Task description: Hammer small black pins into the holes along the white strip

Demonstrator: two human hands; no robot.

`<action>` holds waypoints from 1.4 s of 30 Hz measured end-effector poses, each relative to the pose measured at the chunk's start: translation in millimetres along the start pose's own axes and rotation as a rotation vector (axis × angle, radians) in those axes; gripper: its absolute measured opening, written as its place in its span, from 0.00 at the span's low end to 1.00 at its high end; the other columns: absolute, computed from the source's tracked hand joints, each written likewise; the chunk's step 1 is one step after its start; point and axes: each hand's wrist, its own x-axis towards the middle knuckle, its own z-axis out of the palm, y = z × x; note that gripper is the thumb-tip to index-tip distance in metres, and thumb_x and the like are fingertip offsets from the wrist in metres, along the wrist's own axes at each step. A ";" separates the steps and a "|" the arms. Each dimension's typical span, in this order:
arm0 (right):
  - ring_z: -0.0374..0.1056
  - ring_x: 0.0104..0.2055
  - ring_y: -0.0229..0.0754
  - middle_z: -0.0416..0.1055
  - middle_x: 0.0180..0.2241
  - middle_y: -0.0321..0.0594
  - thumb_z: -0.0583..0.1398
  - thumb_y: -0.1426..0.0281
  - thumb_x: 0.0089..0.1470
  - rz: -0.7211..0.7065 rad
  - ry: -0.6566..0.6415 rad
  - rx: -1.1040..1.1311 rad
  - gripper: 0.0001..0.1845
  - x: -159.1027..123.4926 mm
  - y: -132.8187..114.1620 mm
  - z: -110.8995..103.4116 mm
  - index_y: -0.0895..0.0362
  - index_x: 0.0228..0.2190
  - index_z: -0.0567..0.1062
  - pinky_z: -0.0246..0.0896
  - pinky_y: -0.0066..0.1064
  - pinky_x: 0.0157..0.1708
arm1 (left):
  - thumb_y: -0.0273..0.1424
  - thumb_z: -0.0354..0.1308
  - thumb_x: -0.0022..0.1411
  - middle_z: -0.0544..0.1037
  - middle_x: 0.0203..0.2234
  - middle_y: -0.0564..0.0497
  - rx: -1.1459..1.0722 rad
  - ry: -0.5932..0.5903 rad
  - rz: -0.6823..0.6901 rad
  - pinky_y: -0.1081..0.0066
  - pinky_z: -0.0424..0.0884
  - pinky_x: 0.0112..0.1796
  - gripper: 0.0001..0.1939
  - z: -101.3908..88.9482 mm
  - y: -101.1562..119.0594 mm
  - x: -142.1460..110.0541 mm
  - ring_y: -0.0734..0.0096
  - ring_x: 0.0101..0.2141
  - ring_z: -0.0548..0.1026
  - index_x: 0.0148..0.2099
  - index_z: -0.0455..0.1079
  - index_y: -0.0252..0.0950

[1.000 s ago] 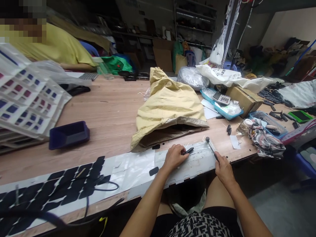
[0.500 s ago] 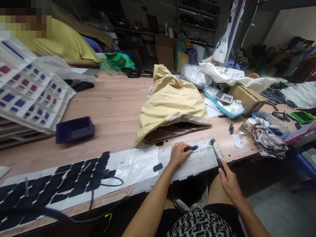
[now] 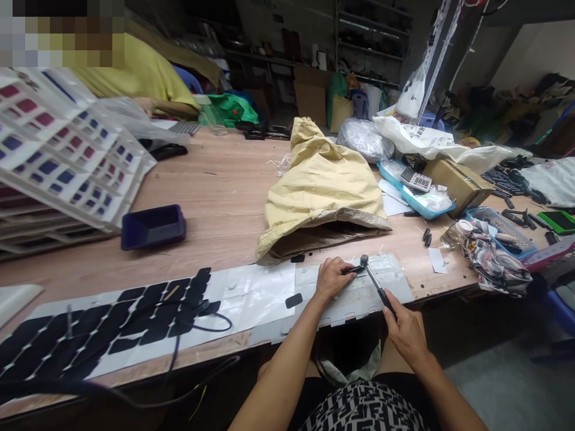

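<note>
My right hand [image 3: 405, 330] is wrapped round the dark grip of a small hammer [image 3: 374, 279]. The round hammer head is at the tip of a slim black piece [image 3: 353, 270], overlapping it in view; whether they touch I cannot tell. My left hand [image 3: 331, 279] pinches the other end of that piece, fingers closed, low over a pale plastic-covered board [image 3: 381, 288] along the table's front edge. A flat black rounded patch [image 3: 294, 300] lies left of my left wrist. Just behind my left hand, a yellow fabric sack [image 3: 323, 185] lies with its mouth facing me.
Black patches in rows cover a white sheet [image 3: 251, 293] at left, with a dark cable [image 3: 177, 347] across them. A navy tray [image 3: 153, 227] and white baskets [image 3: 90, 149] stand behind. Rightward are a blue tray [image 3: 431, 209], a carton [image 3: 462, 185] and cloth [image 3: 494, 263]. A co-worker [image 3: 148, 72] sits far left.
The hammer head first lifted away to the right of the black piece, then swung left to its tip. My left hand keeps its pinch on the piece. The whole view has shifted rightward.
</note>
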 end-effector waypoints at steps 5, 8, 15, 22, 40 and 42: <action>0.68 0.59 0.46 0.71 0.57 0.42 0.52 0.66 0.64 -0.021 -0.013 0.055 0.26 -1.7 -6.0 3.2 0.55 0.61 0.68 0.62 0.41 0.61 | 0.36 0.65 0.55 0.76 0.32 0.52 -0.015 -0.011 -0.002 0.62 0.62 0.45 0.08 -2.6 2.5 -1.1 0.62 0.40 0.68 0.40 0.81 0.49; 0.70 0.57 0.46 0.73 0.55 0.43 0.53 0.66 0.63 -0.043 -0.028 0.074 0.25 -2.1 -2.3 8.1 0.55 0.60 0.70 0.65 0.41 0.59 | 0.36 0.65 0.55 0.75 0.32 0.52 -0.013 -0.008 -0.012 0.62 0.62 0.46 0.08 -2.9 3.2 -1.2 0.62 0.40 0.68 0.40 0.81 0.49; 0.67 0.60 0.47 0.69 0.59 0.43 0.51 0.63 0.64 0.073 0.096 -0.035 0.29 8.0 20.8 -6.5 0.55 0.64 0.64 0.62 0.39 0.60 | 0.36 0.65 0.55 0.76 0.34 0.52 -0.007 -0.006 -0.001 0.61 0.63 0.45 0.09 -1.7 3.3 -1.1 0.62 0.41 0.69 0.40 0.81 0.48; 0.70 0.57 0.46 0.71 0.57 0.45 0.47 0.65 0.64 0.163 0.139 -0.201 0.30 12.8 49.0 -17.6 0.56 0.64 0.63 0.66 0.35 0.55 | 0.36 0.64 0.56 0.77 0.34 0.52 -0.008 -0.006 0.026 0.60 0.64 0.46 0.09 -5.0 3.6 -1.1 0.60 0.42 0.70 0.41 0.80 0.45; 0.78 0.45 0.49 0.77 0.50 0.45 0.47 0.64 0.64 0.208 0.161 -0.252 0.29 10.8 56.5 -12.3 0.53 0.64 0.64 0.70 0.31 0.44 | 0.36 0.68 0.53 0.77 0.45 0.46 -0.039 0.040 0.386 0.55 0.66 0.51 0.14 -7.7 23.3 -101.4 0.55 0.48 0.72 0.43 0.77 0.42; 0.77 0.46 0.49 0.77 0.50 0.45 0.46 0.64 0.64 0.200 0.163 -0.250 0.29 10.7 56.6 -12.2 0.54 0.64 0.64 0.70 0.32 0.44 | 0.38 0.62 0.59 0.79 0.38 0.47 -0.110 0.113 0.226 0.60 0.69 0.46 0.13 -12.9 20.1 -64.1 0.60 0.41 0.74 0.45 0.77 0.40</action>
